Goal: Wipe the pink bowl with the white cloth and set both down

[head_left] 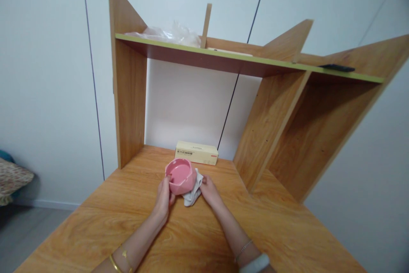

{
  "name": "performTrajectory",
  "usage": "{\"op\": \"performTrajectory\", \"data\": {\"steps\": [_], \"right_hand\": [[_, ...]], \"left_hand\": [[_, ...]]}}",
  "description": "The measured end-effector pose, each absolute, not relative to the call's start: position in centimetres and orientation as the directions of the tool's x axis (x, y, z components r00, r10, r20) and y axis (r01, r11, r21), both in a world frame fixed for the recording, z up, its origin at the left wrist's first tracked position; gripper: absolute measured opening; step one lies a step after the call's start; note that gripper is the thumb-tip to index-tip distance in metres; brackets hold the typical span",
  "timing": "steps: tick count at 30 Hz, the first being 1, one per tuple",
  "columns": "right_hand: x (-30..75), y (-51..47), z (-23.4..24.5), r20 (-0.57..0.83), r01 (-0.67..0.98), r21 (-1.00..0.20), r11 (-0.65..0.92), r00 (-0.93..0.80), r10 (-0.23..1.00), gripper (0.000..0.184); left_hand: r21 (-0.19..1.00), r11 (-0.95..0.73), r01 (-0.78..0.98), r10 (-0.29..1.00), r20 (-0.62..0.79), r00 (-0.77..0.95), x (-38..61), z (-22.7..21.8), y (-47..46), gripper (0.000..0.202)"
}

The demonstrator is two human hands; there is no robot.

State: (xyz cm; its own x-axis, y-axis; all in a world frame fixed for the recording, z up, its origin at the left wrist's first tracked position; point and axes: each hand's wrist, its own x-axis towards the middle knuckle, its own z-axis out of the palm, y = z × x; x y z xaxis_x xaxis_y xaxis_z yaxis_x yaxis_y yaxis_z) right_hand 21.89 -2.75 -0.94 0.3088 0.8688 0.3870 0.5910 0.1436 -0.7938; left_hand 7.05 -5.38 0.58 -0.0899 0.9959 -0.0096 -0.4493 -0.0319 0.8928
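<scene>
A pink faceted bowl (181, 175) is tilted toward me above the wooden desk, its inside showing nothing in it. My left hand (164, 196) grips its left rim, thumb inside and fingers underneath. On the bowl's right side, my right hand (208, 188) is closed on a light grey cloth (192, 194) that lies against the outer wall. Part of the cloth hangs below the bowl. The right fingertips are partly covered by the cloth.
Behind the bowl a cream-coloured box (197, 153) with printed lettering lies on the desk (191, 239). Wooden uprights (131, 107) carry a green-edged shelf (191, 50). On it are a clear plastic bag (174, 34) and a dark flat object (337, 67). A patterned cloth (14, 177) shows far left.
</scene>
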Motion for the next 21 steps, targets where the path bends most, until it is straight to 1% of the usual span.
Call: {"op": "performTrajectory", "data": {"steps": [3, 5, 7, 9, 12, 14, 16, 18, 21], "right_hand": [[21.6, -2.9, 1.4, 0.431, 0.622, -0.766, 0.161, 0.312, 0.847, 0.029], [21.4, -3.6, 3.0, 0.468, 0.637, -0.748, 0.184, 0.312, 0.827, 0.037], [21.0, -4.5, 4.4, 0.489, 0.640, -0.735, 0.225, 0.271, 0.829, 0.037], [20.3, -5.4, 5.3, 0.481, 0.655, -0.714, 0.248, 0.201, 0.853, 0.035], [19.7, -6.4, 6.3, 0.424, 0.765, -0.619, 0.177, 0.136, 0.895, 0.033], [20.0, -6.6, 6.8, 0.406, 0.821, -0.558, 0.123, 0.141, 0.903, 0.032], [20.8, -6.4, 7.5, 0.412, 0.830, -0.548, 0.106, 0.158, 0.898, 0.030], [22.3, -6.0, 8.3, 0.410, 0.827, -0.555, 0.086, 0.182, 0.894, 0.030], [25.6, -5.4, 8.9, 0.390, 0.828, -0.561, 0.010, 0.254, 0.885, 0.032]], "left_hand": [[0.889, -0.106, -0.446, 0.984, 0.029, -0.176, 6.9, 1.2, -5.6, 0.042], [0.897, -0.134, -0.421, 0.980, 0.055, -0.194, 6.9, 1.5, -5.8, 0.041], [0.906, -0.162, -0.390, 0.979, 0.099, -0.175, 7.0, 1.7, -6.1, 0.040], [0.912, -0.187, -0.365, 0.980, 0.146, -0.137, 7.1, 1.6, -6.3, 0.040], [0.915, -0.204, -0.347, 0.979, 0.186, -0.085, 7.3, 1.4, -6.5, 0.042], [0.914, -0.204, -0.350, 0.977, 0.211, -0.018, 7.4, 1.3, -6.5, 0.052], [0.915, -0.207, -0.348, 0.968, 0.243, 0.064, 7.4, 1.2, -6.4, 0.061], [0.921, -0.217, -0.323, 0.961, 0.261, 0.097, 7.4, 1.1, -6.2, 0.063], [0.944, -0.224, -0.244, 0.971, 0.238, 0.029, 7.3, 0.7, -5.6, 0.056]]}}
